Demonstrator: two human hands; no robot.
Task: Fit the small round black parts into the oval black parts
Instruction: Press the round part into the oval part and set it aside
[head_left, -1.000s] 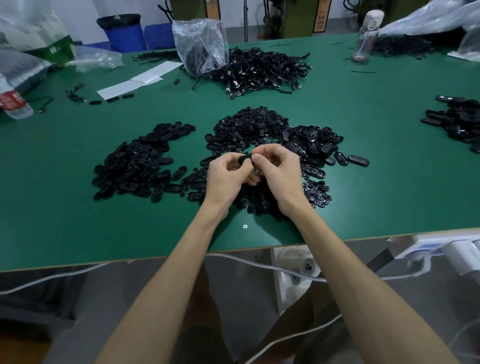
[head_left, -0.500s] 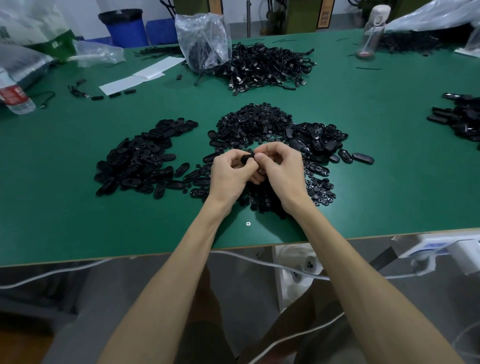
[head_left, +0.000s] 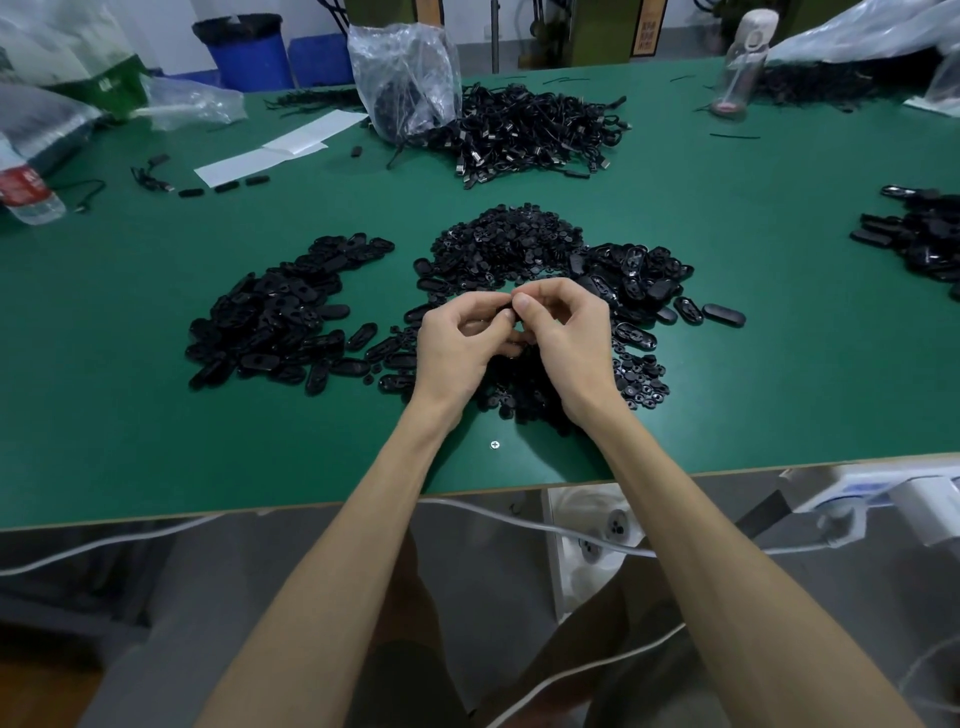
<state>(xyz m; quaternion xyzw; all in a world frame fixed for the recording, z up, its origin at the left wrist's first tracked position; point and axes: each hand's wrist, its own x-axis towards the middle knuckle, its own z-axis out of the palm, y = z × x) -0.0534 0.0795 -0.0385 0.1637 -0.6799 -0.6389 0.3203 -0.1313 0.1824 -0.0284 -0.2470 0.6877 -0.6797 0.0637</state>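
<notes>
Item, one black part (head_left: 504, 311): pinched at meeting fingertips of left hand (head_left: 460, 338) and right hand (head_left: 563, 332), raised above the green table (head_left: 156, 441), presumably for pressing together; round parts heap (head_left: 511, 239) behind, oval parts heap (head_left: 634, 270) just right

We are pinching one part (head_left: 506, 312) between our left hand (head_left: 457, 338) and right hand (head_left: 566, 332) above the table (head_left: 156, 441). From there, an oval-parts heap (head_left: 275, 312) is lying at nine o'clock, a round-parts heap (head_left: 509, 239) at twelve, a second oval heap (head_left: 634, 270) at two and loose round parts (head_left: 641, 382) at five. Cables (head_left: 530, 135) are lying farther out at twelve, touching a bag (head_left: 405, 78).
</notes>
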